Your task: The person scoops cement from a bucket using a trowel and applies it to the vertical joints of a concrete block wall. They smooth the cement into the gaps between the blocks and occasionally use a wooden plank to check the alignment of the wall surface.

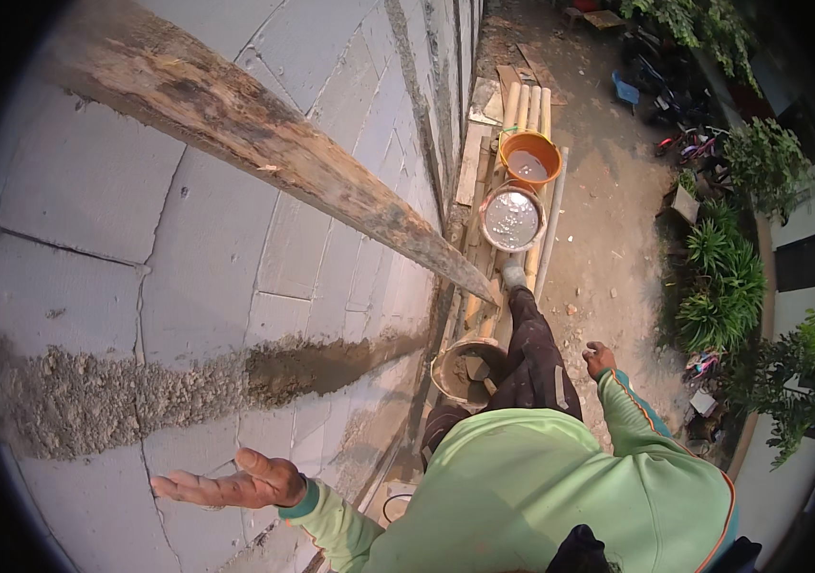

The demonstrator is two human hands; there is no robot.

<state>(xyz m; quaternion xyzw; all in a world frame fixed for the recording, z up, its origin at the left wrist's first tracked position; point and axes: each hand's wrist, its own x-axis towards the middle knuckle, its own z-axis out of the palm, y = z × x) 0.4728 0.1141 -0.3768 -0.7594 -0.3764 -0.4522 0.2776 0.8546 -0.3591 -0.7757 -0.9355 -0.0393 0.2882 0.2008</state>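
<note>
While the left hand (226, 485) stretches out flat with its fingers spread and nothing in it, its palm sits close against the grey block wall (188, 258), just below a rough band of wet mortar (140, 392) that runs across the blocks. Whether the palm actually touches the wall cannot be told. A weathered wooden plank (264, 153) slants across the wall above, from upper left down to the right. The right hand (600, 360) hangs out to the side in a green sleeve, loosely curled and holding nothing, well apart from the wall. Between the two arms, a leg in dark trousers reaches down to a foot on bamboo poles (531, 105) that run along the base of the wall. Beside that leg stands a bucket (465, 371) with mortar inside. Farther along the poles are a round metal basin (512, 218) and, beyond it, an orange bucket (530, 159). Bare dirt ground and green plants (722, 277) lie to the right.
</note>
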